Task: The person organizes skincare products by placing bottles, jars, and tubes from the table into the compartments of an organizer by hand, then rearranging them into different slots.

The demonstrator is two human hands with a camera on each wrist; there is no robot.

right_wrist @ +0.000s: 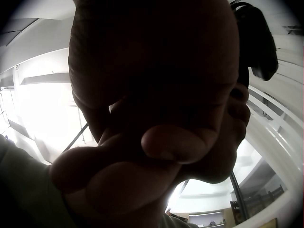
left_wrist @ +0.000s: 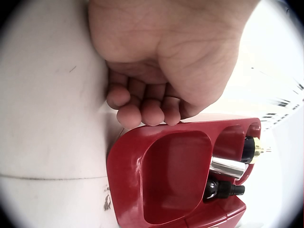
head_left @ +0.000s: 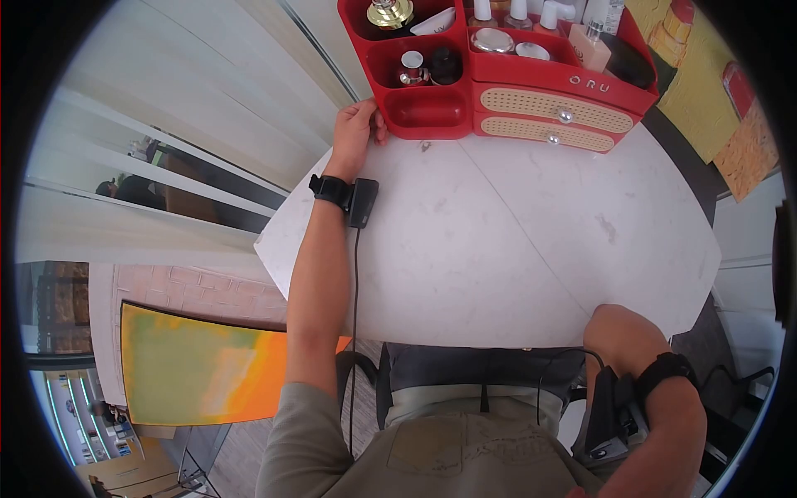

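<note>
The left hand (head_left: pixel 357 133) rests on the white table at the left side of a red cosmetics organizer (head_left: pixel 425 131). Its fingers are loosely bent, and the fingertips (left_wrist: pixel 153 114) are right at the organizer's side wall, with nothing seen in the palm. Beside that hand is a bare red compartment (left_wrist: pixel 175 175). The right hand (head_left: pixel 627 332) is bent at the wrist over the table's near right edge, close to the body. In the right wrist view it is dark, its fingers (right_wrist: pixel 128 185) loosely curled, and no object shows in it.
Bottles and jars (head_left: pixel 494 40) fill the organizer's upper sections, above two woven-front drawers (head_left: pixel 554 112). The white table (head_left: pixel 490 249) has a seam across it. A pale curtain (head_left: pixel 207 83) hangs at left. Cables run from both wrist cameras (head_left: pixel 364 203).
</note>
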